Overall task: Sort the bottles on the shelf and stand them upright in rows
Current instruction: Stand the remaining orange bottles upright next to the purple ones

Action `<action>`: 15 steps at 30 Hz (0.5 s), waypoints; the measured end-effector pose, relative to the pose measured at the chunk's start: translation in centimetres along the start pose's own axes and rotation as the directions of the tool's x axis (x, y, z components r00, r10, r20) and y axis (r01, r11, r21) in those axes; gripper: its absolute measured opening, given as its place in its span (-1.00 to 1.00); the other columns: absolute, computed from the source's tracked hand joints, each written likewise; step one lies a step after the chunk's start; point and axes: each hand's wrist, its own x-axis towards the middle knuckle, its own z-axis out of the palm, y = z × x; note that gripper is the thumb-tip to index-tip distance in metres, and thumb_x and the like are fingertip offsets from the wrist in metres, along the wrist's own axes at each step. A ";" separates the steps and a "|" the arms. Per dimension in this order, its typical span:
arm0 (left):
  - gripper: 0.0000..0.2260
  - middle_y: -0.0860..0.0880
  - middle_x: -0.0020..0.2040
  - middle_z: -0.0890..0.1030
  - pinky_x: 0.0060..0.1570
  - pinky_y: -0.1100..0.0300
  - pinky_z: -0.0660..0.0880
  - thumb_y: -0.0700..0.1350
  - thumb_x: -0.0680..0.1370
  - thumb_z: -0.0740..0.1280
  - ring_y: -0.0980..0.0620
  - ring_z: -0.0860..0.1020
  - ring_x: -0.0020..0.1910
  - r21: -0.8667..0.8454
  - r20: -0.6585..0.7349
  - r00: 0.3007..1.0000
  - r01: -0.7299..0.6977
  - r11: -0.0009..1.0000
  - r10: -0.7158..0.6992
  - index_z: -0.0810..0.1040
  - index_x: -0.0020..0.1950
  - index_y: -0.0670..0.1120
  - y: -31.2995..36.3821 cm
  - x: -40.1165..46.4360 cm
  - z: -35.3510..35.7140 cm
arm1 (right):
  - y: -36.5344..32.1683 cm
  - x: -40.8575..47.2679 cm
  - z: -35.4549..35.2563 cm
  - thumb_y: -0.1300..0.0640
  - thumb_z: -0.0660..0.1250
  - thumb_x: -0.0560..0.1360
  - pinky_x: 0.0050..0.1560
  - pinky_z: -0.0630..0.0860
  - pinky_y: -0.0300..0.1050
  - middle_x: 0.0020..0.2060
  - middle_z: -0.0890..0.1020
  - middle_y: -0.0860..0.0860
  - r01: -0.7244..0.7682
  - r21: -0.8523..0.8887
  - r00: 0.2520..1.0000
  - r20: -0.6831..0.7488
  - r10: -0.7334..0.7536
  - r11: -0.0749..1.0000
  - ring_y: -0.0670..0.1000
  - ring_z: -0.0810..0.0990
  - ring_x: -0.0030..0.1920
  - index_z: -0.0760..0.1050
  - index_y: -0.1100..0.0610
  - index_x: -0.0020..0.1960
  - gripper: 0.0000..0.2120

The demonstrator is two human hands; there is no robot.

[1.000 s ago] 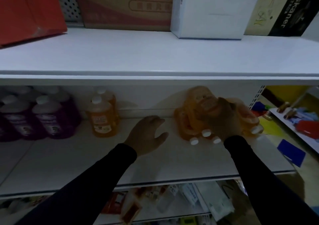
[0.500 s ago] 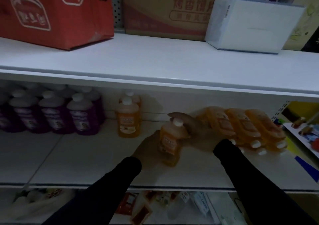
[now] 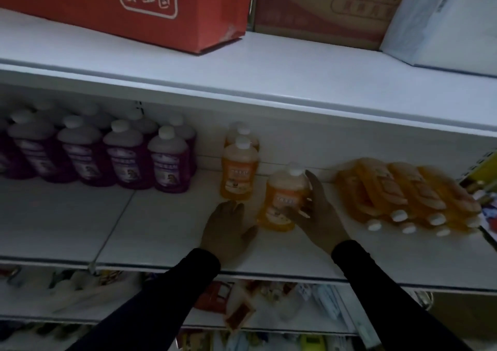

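Observation:
My right hand (image 3: 314, 216) grips an orange bottle (image 3: 283, 197) with a white cap, held nearly upright on the white shelf (image 3: 166, 232). My left hand (image 3: 227, 229) rests flat on the shelf just left of that bottle, fingers relaxed. Two orange bottles (image 3: 238, 173) stand upright one behind the other to the left. Several orange bottles (image 3: 403, 192) lie on their sides in a pile at the right, caps toward me. Purple bottles (image 3: 121, 157) stand upright in rows at the left.
The upper shelf (image 3: 269, 81) overhangs the bottles and carries a red box (image 3: 150, 3), a brown carton (image 3: 330, 6) and a white box (image 3: 443, 25). A lower shelf holds mixed packets (image 3: 242, 307). Bare shelf surface lies in front of the purple bottles.
My right hand lifted one orange bottle off the lying pile and carried it left, standing it beside the upright orange ones. My left hand came down flat next to it.

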 end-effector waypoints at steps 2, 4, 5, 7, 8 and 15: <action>-0.23 -0.15 0.54 0.19 0.47 0.06 0.02 0.36 0.53 0.05 -0.10 0.13 0.50 0.060 -0.007 0.998 0.061 0.996 -0.061 0.13 0.54 -0.16 -1.0 -0.8 0.7 | 0.1 -1.0 1.1 -0.28 0.51 0.22 0.01 0.55 -0.32 0.20 0.43 -0.37 -0.016 -0.053 0.999 -0.046 0.013 0.998 -0.25 0.52 0.14 -0.04 -0.41 0.43 -0.03; -0.13 -0.16 0.57 0.09 0.49 0.02 -0.10 0.45 0.48 -0.01 -0.10 0.04 0.53 0.080 0.010 0.996 0.090 0.993 -0.091 0.07 0.56 -0.15 -1.6 -0.9 1.1 | 0.7 -1.7 2.6 -0.21 0.55 0.23 0.05 0.56 -0.23 0.22 0.48 -0.26 -0.034 -0.109 0.994 -0.105 0.022 0.993 -0.20 0.53 0.12 0.03 -0.33 0.45 -0.04; -0.10 -0.16 0.58 0.05 0.49 0.00 -0.13 0.47 0.45 -0.04 -0.11 0.00 0.54 0.094 0.027 0.995 0.091 0.991 -0.094 0.04 0.57 -0.15 -1.8 -0.8 1.3 | 1.1 -1.7 3.2 -0.16 0.56 0.26 0.12 0.56 -0.09 0.25 0.50 -0.14 -0.064 -0.133 0.990 -0.134 0.046 0.989 -0.11 0.54 0.14 0.08 -0.21 0.47 -0.06; -0.06 -0.16 0.58 0.00 0.49 -0.02 -0.17 0.51 0.42 -0.10 -0.11 -0.05 0.55 0.125 0.048 0.994 0.090 0.988 -0.096 0.01 0.57 -0.14 -1.9 -0.7 1.6 | 1.7 -1.5 3.9 -0.13 0.55 0.30 0.19 0.52 0.03 0.26 0.52 -0.02 -0.126 -0.168 0.981 -0.168 0.097 0.978 0.00 0.55 0.17 0.17 -0.06 0.47 -0.13; -0.05 -0.16 0.59 -0.01 0.49 -0.02 -0.18 0.51 0.41 -0.13 -0.11 -0.06 0.55 0.127 0.042 0.994 0.095 0.987 -0.101 0.00 0.57 -0.14 -1.9 -0.7 1.7 | 1.8 -1.2 4.0 -0.14 0.54 0.32 0.18 0.52 0.02 0.24 0.53 -0.02 -0.140 -0.179 0.980 -0.167 0.110 0.974 0.02 0.55 0.16 0.20 -0.04 0.44 -0.17; -0.05 -0.13 0.59 -0.05 0.47 0.02 -0.23 0.51 0.40 -0.14 -0.08 -0.11 0.55 0.123 0.025 0.993 0.111 0.986 -0.115 -0.04 0.58 -0.13 -1.8 -0.5 2.0 | 2.2 4.8 3.1 -0.01 0.54 0.35 0.16 0.49 -0.08 0.21 0.56 -0.05 -0.102 -0.150 0.988 -0.127 0.083 0.983 -0.01 0.56 0.15 0.27 -0.05 0.38 -0.30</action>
